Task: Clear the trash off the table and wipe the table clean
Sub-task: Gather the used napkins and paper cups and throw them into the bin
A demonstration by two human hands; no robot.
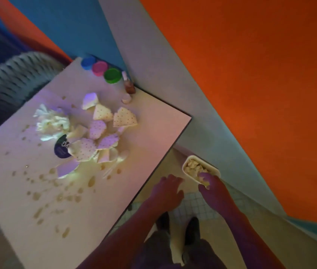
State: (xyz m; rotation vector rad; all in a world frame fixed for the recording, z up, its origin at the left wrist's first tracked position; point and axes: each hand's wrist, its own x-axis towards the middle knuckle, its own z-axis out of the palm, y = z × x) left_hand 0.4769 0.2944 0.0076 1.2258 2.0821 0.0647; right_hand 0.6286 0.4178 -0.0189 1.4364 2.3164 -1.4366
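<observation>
Nearest are the person's two dark shoes (179,228) on the tiled floor, and above them both forearms reaching toward a small cream bin (193,162) that stands on the floor just beside the table's corner. The right hand (209,182) hangs over the bin's rim with its fingers curled around a pale scrap of paper (204,180); the blur is strong there, so I judge it a grip without being sure. The left hand (170,189) is spread flat and loose beside it, holding nothing.

On the table (8,191) most of the job remains: a heap of torn dotted paper pieces (103,133), a crumpled white tissue (53,122) and a dark round lid (61,147) sit together mid-table, with brownish drops (60,193) scattered toward the near edge. Three coloured tubs (100,68) and a small bottle (129,86) line the far edge.

The bin already looks nearly full, so further scraps could slide off onto the floor. Sweeping paper through the wet drops could smear them wider, and a careless reach could knock the bottle over.
</observation>
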